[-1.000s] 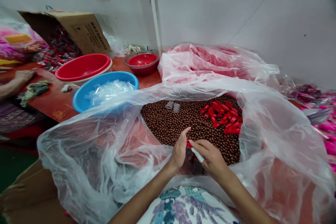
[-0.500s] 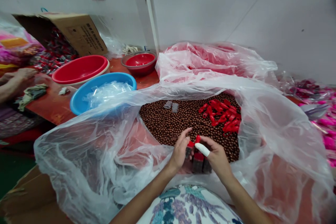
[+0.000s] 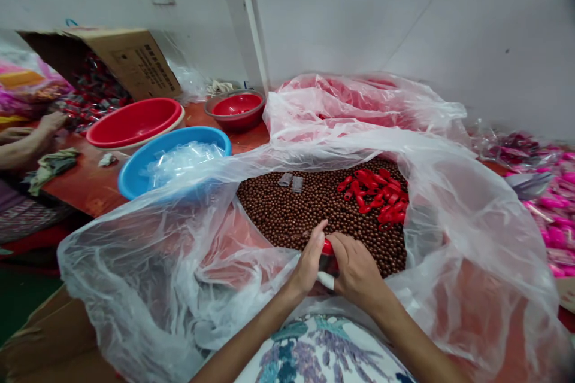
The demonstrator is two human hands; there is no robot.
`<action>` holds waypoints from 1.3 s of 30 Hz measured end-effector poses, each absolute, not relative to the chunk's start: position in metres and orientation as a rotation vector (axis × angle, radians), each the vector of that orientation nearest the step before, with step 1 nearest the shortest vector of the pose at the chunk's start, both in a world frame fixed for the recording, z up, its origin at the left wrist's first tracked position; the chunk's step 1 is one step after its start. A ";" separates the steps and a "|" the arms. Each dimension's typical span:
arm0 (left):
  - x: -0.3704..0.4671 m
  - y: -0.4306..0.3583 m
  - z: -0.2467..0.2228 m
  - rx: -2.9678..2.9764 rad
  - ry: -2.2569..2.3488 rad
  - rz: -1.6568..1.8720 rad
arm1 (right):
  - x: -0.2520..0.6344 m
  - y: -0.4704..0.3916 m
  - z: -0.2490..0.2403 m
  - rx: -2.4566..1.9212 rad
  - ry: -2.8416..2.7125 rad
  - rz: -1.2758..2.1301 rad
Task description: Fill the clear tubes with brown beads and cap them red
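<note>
Close together at the near edge of the brown beads (image 3: 287, 209), my left hand (image 3: 309, 258) and my right hand (image 3: 357, 266) are both closed around a small container with a red cap (image 3: 327, 248). Its lower part is dark and mostly hidden by my fingers. A white cover wraps one digit of my right hand. Red caps (image 3: 384, 194) lie in a heap on the beads at the right. Two clear empty tubes (image 3: 297, 184) rest on the beads further back.
Clear plastic sheeting (image 3: 148, 251) surrounds the beads. At the left are a blue basin (image 3: 130, 173) of clear pieces, a red basin (image 3: 135, 122) and a cardboard box (image 3: 135, 63). Another person's hand (image 3: 51, 121) is at the far left; pink items (image 3: 559, 215) lie right.
My right hand has turned over and closed around the red-capped container against my left hand. The separate red piece and dark containers seen between my hands before are now hidden. The view has shifted slightly.
</note>
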State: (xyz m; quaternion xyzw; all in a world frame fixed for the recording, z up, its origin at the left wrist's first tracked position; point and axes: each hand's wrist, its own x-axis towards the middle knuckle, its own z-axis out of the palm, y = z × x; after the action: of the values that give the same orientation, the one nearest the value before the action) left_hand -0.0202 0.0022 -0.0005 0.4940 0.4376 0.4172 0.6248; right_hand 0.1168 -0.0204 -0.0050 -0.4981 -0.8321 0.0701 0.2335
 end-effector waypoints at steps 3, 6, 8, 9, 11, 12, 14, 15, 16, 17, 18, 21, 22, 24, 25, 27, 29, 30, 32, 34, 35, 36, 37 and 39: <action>-0.021 0.000 -0.002 1.157 1.037 0.923 | 0.116 -0.021 -0.001 -1.394 -2.324 0.188; -0.020 -0.001 -0.003 1.137 1.074 0.901 | 0.118 -0.021 0.001 -1.378 -2.362 0.185; -0.020 -0.002 -0.004 1.111 1.088 0.898 | 0.120 -0.021 -0.001 -1.353 -2.373 0.173; -0.019 -0.002 -0.005 1.088 1.089 0.897 | 0.122 -0.021 -0.003 -1.341 -2.379 0.167; -0.017 -0.003 -0.006 1.017 1.086 0.881 | 0.124 -0.021 -0.005 -1.324 -2.394 0.160; -0.016 -0.004 -0.006 0.971 1.079 0.862 | 0.125 -0.021 -0.006 -1.318 -2.401 0.161; -0.014 -0.007 -0.007 0.889 1.057 0.806 | 0.126 -0.021 -0.007 -1.309 -2.408 0.174; -0.013 -0.009 -0.007 0.860 1.046 0.782 | 0.126 -0.022 -0.006 -1.306 -2.411 0.187; -0.012 -0.010 -0.007 0.849 1.037 0.766 | 0.126 -0.022 -0.006 -1.310 -2.410 0.203; -0.012 -0.011 -0.007 0.862 1.028 0.759 | 0.126 -0.023 -0.005 -1.317 -2.402 0.223; -0.013 -0.010 -0.006 0.905 1.019 0.756 | 0.127 -0.024 -0.004 -1.332 -2.386 0.246; -0.020 0.007 -0.004 1.185 1.012 0.714 | 0.137 -0.030 -0.003 -1.415 -2.304 0.330; -0.025 0.018 -0.002 1.303 1.040 0.701 | 0.143 -0.032 -0.003 -1.448 -2.293 0.363; -0.036 0.048 0.001 1.550 1.202 0.711 | 0.158 -0.036 -0.006 -1.488 -2.308 0.409; -0.042 0.065 0.002 1.672 1.331 0.737 | 0.166 -0.038 -0.007 -1.464 -2.338 0.417; -0.052 0.100 0.003 1.865 1.656 0.733 | 0.178 -0.040 -0.009 -1.451 -2.352 0.439; -0.057 0.130 0.001 1.888 1.793 0.726 | 0.184 -0.038 -0.008 -1.492 -2.311 0.464; -0.057 0.142 -0.001 1.887 1.827 0.716 | 0.184 -0.036 -0.007 -1.524 -2.280 0.473; -0.054 0.157 -0.006 1.880 1.843 0.698 | 0.182 -0.026 -0.004 -1.572 -2.233 0.479; -0.050 0.163 -0.009 1.881 1.822 0.681 | 0.179 -0.012 -0.003 -1.606 -2.209 0.446; -0.050 0.164 -0.009 1.883 1.796 0.676 | 0.178 -0.003 -0.002 -1.632 -2.192 0.406; -0.050 0.162 -0.009 1.886 1.761 0.673 | 0.179 0.007 -0.002 -1.669 -2.173 0.358; -0.052 0.160 -0.009 1.885 1.720 0.669 | 0.180 0.017 -0.002 -1.714 -2.150 0.302; -0.057 0.152 -0.007 1.868 1.626 0.648 | 0.183 0.039 -0.003 -1.815 -2.115 0.207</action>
State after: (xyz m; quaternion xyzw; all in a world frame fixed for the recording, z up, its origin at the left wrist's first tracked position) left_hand -0.0575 0.1519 -0.0071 0.6990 0.6084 0.2427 0.2869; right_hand 0.1829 0.0394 -0.0027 -0.6397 -0.7454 0.0729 0.1728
